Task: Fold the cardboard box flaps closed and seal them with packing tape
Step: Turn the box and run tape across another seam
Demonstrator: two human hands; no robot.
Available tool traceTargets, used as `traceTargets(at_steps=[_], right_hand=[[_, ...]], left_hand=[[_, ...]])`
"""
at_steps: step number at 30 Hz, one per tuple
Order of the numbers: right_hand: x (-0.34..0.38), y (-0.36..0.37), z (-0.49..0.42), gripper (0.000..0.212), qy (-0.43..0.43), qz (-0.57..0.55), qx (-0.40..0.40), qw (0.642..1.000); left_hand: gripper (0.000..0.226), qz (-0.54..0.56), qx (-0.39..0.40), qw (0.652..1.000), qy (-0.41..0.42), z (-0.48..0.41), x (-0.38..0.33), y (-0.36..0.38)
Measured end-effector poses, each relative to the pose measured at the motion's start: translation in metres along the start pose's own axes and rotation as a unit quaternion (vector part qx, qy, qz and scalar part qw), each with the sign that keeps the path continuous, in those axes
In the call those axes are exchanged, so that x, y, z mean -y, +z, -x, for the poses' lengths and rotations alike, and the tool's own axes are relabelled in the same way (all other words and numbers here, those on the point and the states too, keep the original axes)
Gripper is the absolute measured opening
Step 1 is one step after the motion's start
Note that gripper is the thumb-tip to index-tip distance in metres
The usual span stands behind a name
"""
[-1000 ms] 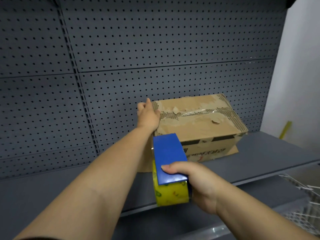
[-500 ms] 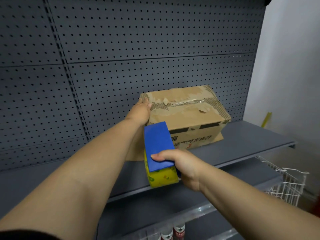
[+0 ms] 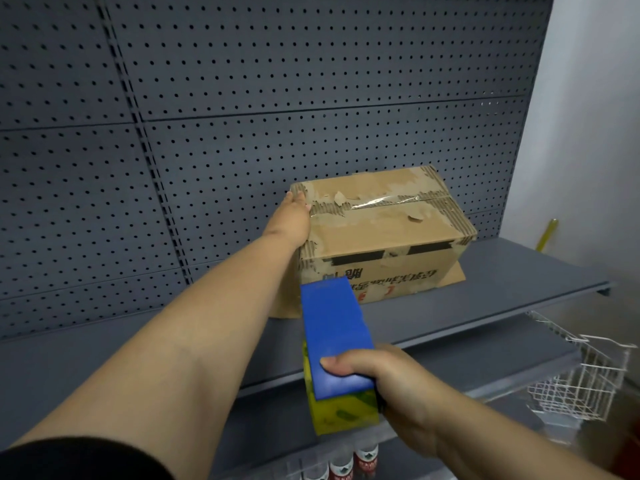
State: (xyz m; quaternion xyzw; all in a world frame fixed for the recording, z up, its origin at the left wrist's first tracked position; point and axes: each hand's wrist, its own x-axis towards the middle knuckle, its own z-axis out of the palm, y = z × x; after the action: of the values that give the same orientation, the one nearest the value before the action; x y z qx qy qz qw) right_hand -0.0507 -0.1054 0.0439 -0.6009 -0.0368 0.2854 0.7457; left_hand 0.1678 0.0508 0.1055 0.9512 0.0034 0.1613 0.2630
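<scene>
Sealing stage, with the tool drawn back. The cardboard box [image 3: 381, 226] sits on the grey shelf [image 3: 502, 271] against the pegboard [image 3: 242, 98]. Its flaps are folded flat, and a strip of clear tape [image 3: 381, 201] glints along the top seam. The left hand [image 3: 292, 220] lies flat against the box's left end, fingers straight up to the top corner, steadying it. The right hand [image 3: 391, 382] is wrapped round the blue tape dispenser [image 3: 334, 330], thumb on its top plate and yellow roll [image 3: 343, 410] beneath. Since a second ago the dispenser has come away from the box's front top edge toward the person — the two now apart. Whether tape still joins them cannot be made out. By this reading one pass over the seam is laid — the torn top may want a second strip
</scene>
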Motion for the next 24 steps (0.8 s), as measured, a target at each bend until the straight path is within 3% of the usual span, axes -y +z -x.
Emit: traceTargets(at_steps=[2, 5, 7, 10, 13, 15, 21, 24], right_hand=[[0.001, 0.001, -0.002, 0.037, 0.004, -0.003, -0.004, 1.0], [0.006, 0.004, -0.004, 0.012, 0.008, -0.016, -0.017, 1.0], [0.009, 0.006, -0.005, 0.009, 0.011, -0.022, -0.029, 0.999], [0.012, 0.004, -0.006, 0.01, 0.006, -0.021, -0.047, 0.999], [0.014, 0.002, -0.008, 0.011, -0.009, -0.023, -0.061, 0.998], [0.016, 0.002, -0.008, 0.013, -0.022, -0.021, -0.064, 0.998], [0.013, 0.001, -0.015, 0.029, -0.043, -0.019, -0.091, 0.995], [0.009, 0.007, -0.019, 0.03, -0.027, -0.01, -0.083, 0.996]], left_hand=[[0.042, 0.002, -0.049, 0.999, 0.022, 0.003, 0.003, -0.001], [0.03, -0.063, -0.135, 0.982, 0.112, 0.014, 0.004, -0.003], [0.031, -0.088, -0.144, 0.973, 0.159, 0.022, 0.004, -0.007], [0.043, -0.094, -0.073, 0.976, 0.181, 0.039, 0.005, -0.018], [0.056, -0.117, 0.105, 0.966, 0.206, 0.054, 0.02, -0.03], [0.061, -0.151, 0.172, 0.952, 0.205, 0.058, 0.027, -0.037], [0.065, -0.264, 0.141, 0.928, 0.222, 0.05, 0.031, -0.033], [0.06, -0.262, 0.116, 0.929, 0.236, 0.046, 0.033, -0.029]])
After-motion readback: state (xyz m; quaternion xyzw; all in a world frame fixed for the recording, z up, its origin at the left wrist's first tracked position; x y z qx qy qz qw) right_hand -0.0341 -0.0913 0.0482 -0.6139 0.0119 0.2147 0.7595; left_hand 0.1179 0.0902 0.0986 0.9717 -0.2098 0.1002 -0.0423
